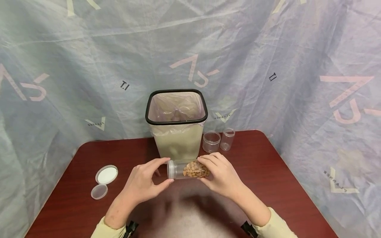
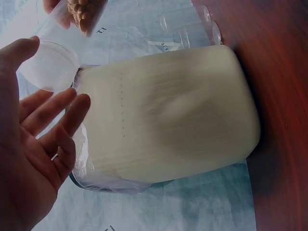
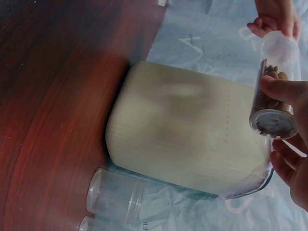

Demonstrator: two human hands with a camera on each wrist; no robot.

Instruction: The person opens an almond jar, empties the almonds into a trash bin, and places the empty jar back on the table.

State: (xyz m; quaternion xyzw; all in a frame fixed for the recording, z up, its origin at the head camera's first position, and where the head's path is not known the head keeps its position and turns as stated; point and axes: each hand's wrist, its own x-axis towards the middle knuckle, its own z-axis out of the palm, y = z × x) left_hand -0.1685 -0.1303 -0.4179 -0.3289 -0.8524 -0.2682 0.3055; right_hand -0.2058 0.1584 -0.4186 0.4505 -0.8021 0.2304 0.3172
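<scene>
A clear plastic jar (image 1: 179, 170) lies sideways in the air between both hands, in front of the bin. Small brown nut-like pieces (image 1: 194, 169) fill its right part, toward the base. My right hand (image 1: 220, 173) grips the jar's body near the base, thumb below and fingers above. At the other end, my left hand (image 1: 144, 181) holds the translucent lid (image 1: 171, 169) between thumb and fingertips. In the left wrist view the lid (image 2: 50, 67) shows between the thumb and fingers. The right wrist view shows the jar's round base (image 3: 274, 123) beside the right hand's fingers.
A cream waste bin (image 1: 178, 140) with a black rim and plastic liner stands at the table's back. To its right are a wide clear jar (image 1: 211, 142) and a tall narrow one (image 1: 227, 139). A white-centred lid (image 1: 107, 174) and a smaller translucent lid (image 1: 99, 191) lie at left.
</scene>
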